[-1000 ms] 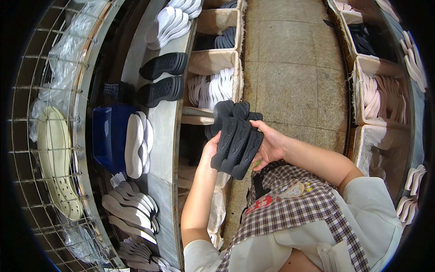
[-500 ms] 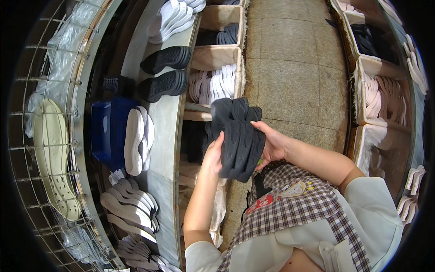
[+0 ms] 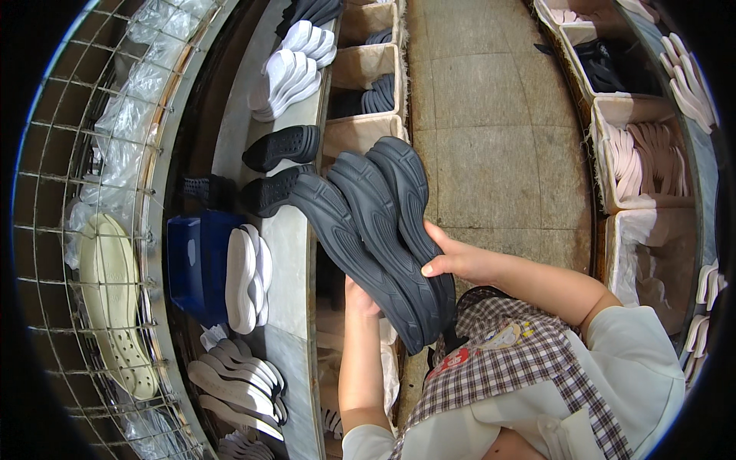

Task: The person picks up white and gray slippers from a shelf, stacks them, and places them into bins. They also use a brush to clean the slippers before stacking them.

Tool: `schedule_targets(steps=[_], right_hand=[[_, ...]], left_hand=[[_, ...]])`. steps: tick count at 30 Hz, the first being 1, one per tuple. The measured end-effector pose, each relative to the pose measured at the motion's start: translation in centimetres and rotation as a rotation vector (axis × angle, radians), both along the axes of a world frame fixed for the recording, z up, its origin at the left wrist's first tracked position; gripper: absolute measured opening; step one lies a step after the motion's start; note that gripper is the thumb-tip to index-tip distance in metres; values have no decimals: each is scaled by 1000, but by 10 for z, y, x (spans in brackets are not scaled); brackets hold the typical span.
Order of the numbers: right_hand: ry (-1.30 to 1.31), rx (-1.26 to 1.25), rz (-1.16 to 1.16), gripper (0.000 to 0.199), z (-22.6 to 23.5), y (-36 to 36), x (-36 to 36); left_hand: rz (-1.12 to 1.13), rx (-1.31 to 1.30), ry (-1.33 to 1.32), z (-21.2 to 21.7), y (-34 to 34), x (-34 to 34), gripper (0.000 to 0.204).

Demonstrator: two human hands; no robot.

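Both my hands hold a bundle of dark grey shoe soles (image 3: 368, 203), tilted and fanned apart at the upper ends. My left hand (image 3: 360, 297) supports the bundle's lower left side, its fingers partly hidden behind the soles. My right hand (image 3: 451, 257) grips the right side, with the thumb over the edge of a sole. Left of the bundle, black soles (image 3: 282, 147) lie on the grey shelf (image 3: 285, 295). The bundle's upper left end overlaps another black sole (image 3: 268, 193) there in the view.
On the left shelf are white soles (image 3: 285, 83), a blue bin (image 3: 201, 264) and more white soles (image 3: 247, 280). A wire rack (image 3: 57, 253) holds a pale green sole (image 3: 115, 307). Cloth-lined bins (image 3: 364, 77) flank the aisle floor (image 3: 498, 138); pink soles (image 3: 648, 157) fill one at right.
The soles have come up larger toward the view and are now spread apart at their upper ends. My right thumb has shifted onto a different part of the bundle. The view has shifted slightly.
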State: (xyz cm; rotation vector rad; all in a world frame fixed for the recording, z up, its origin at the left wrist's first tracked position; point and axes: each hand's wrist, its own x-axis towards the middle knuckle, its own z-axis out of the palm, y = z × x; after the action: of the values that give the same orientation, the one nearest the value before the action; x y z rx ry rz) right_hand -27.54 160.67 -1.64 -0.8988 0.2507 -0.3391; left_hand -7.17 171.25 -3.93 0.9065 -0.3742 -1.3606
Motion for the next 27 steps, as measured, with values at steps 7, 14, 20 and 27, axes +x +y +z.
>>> schedule_targets(steps=[7, 14, 20, 27], right_hand=[[-6, -108, -17, 103, 8, -2, -11], [-33, -189, -30, 101, 9, 1, -12], [8, -299, -56, 102, 5, 5, -15], [162, -460, -40, 101, -7, -2, -21]], left_hand=[[43, 12, 90, 13, -8, -12, 44], [73, 7, 82, 17, -7, -20, 43], [60, -40, -25, 19, -6, -22, 43], [80, -6, -165, 11, -2, -17, 48]])
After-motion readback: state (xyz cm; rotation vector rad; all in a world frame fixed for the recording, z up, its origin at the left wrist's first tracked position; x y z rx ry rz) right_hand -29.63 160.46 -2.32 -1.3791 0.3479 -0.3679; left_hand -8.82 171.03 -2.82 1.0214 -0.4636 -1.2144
